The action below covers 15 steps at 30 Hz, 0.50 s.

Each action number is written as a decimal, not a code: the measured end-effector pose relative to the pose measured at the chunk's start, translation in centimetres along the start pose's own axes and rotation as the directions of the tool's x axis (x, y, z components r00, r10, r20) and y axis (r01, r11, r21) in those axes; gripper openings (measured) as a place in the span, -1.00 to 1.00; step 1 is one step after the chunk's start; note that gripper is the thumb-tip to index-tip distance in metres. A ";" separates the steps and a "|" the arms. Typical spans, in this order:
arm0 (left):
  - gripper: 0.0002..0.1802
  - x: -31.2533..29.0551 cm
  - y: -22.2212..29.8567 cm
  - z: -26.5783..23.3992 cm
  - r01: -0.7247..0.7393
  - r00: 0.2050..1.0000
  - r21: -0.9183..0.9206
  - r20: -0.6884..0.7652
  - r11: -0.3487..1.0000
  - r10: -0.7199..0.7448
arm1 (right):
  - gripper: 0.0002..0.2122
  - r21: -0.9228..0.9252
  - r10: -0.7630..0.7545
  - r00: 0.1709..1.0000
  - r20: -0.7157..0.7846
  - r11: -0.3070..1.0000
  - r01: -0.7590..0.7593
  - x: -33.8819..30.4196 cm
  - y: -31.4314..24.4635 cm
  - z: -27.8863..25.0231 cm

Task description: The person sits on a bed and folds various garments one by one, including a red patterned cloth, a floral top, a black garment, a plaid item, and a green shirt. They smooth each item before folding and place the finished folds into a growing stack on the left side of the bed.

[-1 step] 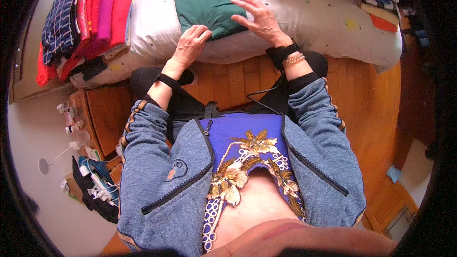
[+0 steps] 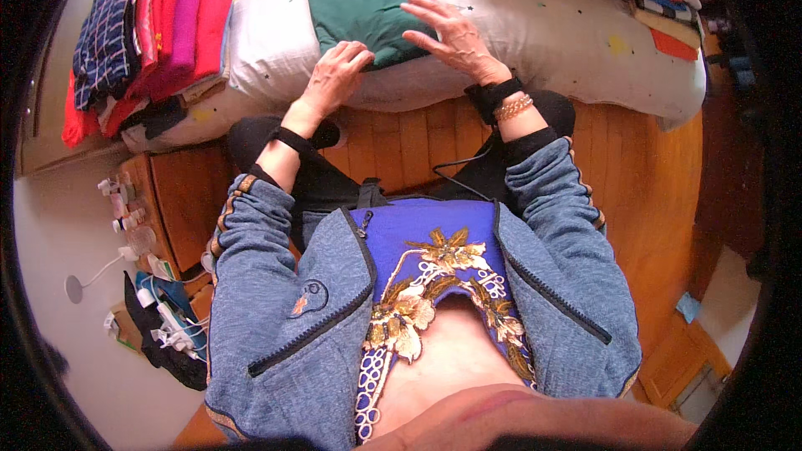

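Observation:
A folded dark green shirt (image 2: 363, 8) with white piping and small buttons lies on the white bedspread. At its near edge, my left hand (image 2: 336, 73) has its fingers curled and pressed together on the fabric; the fingertips are partly hidden. My right hand (image 2: 451, 40) is at the shirt's right side, fingers stretched out and spread, its fingertips over the fabric's edge. Nothing is held in the right hand.
Folded clothes, including a red garment (image 2: 215, 29) and a dark checked one (image 2: 104, 46), stand stacked on the bed's left. More folded clothes (image 2: 668, 8) lie at the far right. A wooden cabinet (image 2: 192, 192) with small bottles is left of my knees.
My right hand has shifted very slightly to the left. My left hand stays at the shirt's near edge.

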<state>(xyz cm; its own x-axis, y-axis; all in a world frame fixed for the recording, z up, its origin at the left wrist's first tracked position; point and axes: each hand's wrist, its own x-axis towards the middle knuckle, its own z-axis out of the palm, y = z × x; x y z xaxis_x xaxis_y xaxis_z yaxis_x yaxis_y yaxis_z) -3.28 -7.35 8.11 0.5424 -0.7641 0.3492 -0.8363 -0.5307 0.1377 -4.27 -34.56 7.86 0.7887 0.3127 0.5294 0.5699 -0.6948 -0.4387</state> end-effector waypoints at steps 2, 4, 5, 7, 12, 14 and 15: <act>-0.67 0.5 -0.6 -0.7 0.004 1.000 -0.096 0.023 0.995 -0.002 | -0.47 0.009 -0.029 0.984 0.175 1.000 0.028 0.4 -0.3 0.6; -0.42 1.1 -2.2 -1.4 0.134 0.991 -0.298 0.060 0.945 -0.121 | -0.34 -0.006 -0.015 0.971 0.240 1.000 0.017 0.8 0.1 1.0; -0.28 1.1 -2.9 -1.5 0.190 0.981 -0.248 0.083 0.950 -0.174 | -0.27 0.002 -0.025 0.964 0.264 1.000 0.025 0.9 0.4 1.1; 0.11 0.6 -3.7 -1.5 0.333 0.927 -0.129 0.226 0.934 -0.299 | -0.09 -0.075 0.007 0.918 0.397 0.997 0.025 0.7 1.0 0.9; 0.27 -1.3 -3.1 0.6 0.192 0.928 0.053 0.316 0.980 -0.199 | 0.05 -0.306 0.071 0.880 0.469 0.948 0.086 -1.7 1.1 0.5; 0.32 -1.4 -3.3 1.4 0.177 0.944 0.037 0.275 0.983 -0.181 | -0.07 -0.322 0.063 0.906 0.418 0.943 0.082 -2.1 1.2 0.6; 0.17 -1.2 -3.6 1.7 0.161 0.957 0.063 0.232 0.985 -0.171 | -0.14 -0.297 0.025 0.924 0.382 0.950 0.097 -2.2 1.4 0.6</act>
<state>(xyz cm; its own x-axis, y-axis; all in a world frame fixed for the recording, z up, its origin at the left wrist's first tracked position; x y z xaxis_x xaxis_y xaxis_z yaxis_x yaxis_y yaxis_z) -0.74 -5.17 5.58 0.6812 -0.7258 0.0953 -0.7313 -0.6689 0.1331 -5.09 -35.77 5.63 0.8311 0.5188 0.2003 0.5492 -0.8222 -0.1494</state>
